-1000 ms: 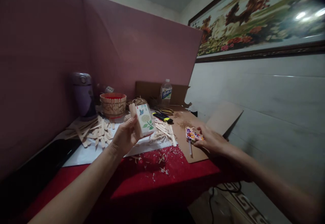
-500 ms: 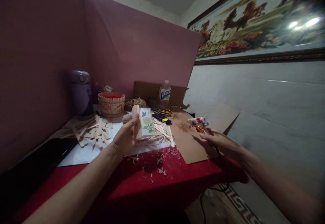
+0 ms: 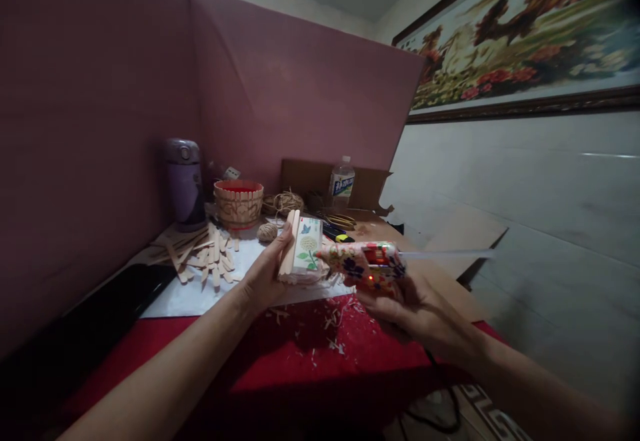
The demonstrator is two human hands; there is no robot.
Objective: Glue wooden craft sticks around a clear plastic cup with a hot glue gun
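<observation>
My left hand (image 3: pixel 266 269) is closed round a small box (image 3: pixel 309 248) printed with a flower and a blue bird. Wooden craft sticks (image 3: pixel 289 246) stand along the box's left side, under my thumb. My right hand (image 3: pixel 407 304) grips a flower-patterned hot glue gun (image 3: pixel 363 260) by its handle. A small red light glows on the gun, and a clear glue stick (image 3: pixel 450 254) juts from its back. The gun's nozzle points left, at the right edge of the box; whether it touches, I cannot tell.
Loose craft sticks (image 3: pixel 215 254) lie on white paper (image 3: pixel 185 301) at left. Behind stand a purple flask (image 3: pixel 184 188), a stick-covered bowl (image 3: pixel 239 204), twine (image 3: pixel 267 232) and a plastic bottle (image 3: pixel 343 184). Wood shavings litter the red cloth (image 3: pixel 280 354). A black cord (image 3: pixel 443 421) hangs at lower right.
My right hand has brought the glue gun from over the cardboard at right leftward to the box. The box stays in my left hand. The whole view has shifted slightly.
</observation>
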